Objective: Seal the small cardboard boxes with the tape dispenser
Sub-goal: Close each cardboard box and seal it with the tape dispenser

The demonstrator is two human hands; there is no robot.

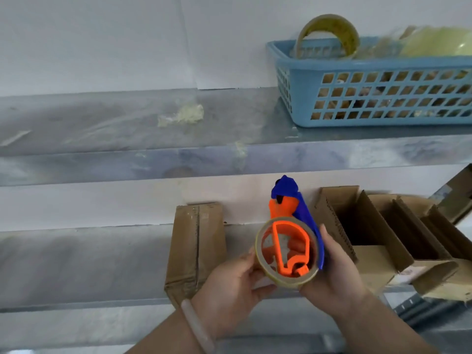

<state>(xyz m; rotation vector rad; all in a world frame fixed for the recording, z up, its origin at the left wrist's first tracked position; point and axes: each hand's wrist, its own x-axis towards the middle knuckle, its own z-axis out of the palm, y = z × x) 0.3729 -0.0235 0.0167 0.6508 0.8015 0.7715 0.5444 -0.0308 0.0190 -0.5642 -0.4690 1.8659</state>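
Observation:
An orange and blue tape dispenser [290, 221] with a tape roll on it is held upright in front of the lower shelf. My left hand [229, 284] grips the roll's left and lower edge. My right hand [332, 272] holds the dispenser's right side, fingers along the blue blade guard. A closed small cardboard box [196, 249] with tape down its seam lies on the lower shelf just left of the dispenser. To the right, open cardboard boxes [378, 238] stand with flaps up.
A blue plastic basket [383, 98] holding a spare tape roll [329, 34] and yellowish items sits on the upper metal shelf [127, 154]. Scraps of crumpled tape [184, 114] stick to that shelf. The lower shelf [76, 264] runs off to the left.

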